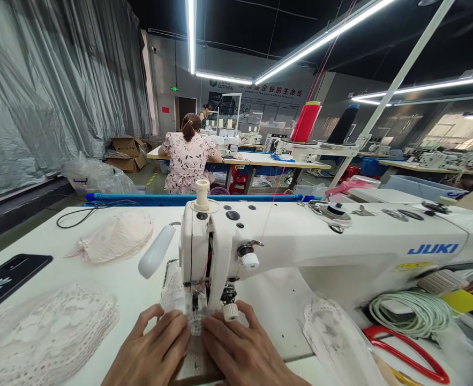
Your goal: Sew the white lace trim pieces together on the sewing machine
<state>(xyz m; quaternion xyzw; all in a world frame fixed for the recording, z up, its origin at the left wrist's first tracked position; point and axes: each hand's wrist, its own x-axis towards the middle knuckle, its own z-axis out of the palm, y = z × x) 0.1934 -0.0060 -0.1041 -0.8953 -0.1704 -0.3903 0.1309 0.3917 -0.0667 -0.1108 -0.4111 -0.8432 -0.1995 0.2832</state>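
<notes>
Lace [196, 325] sits beneath the JUKI sewing machine [340, 230], seemingly part-sewn.
Left hand [154, 346] and right hand [244, 346] press it with unclenched fingers [174, 324]; stacked lace pieces [55, 335], perhaps remaining, lie left.

The lace [196, 325] is white and thin, with lots of little holes. It lies on the machine [336, 241], right by the needle and the foot. One part shows behind and to the left, a bit crumpled. A small strip shows in front, and the rest is hidden. The machine is big and white, with blue letters, JUKI, on its long arm.
</notes>
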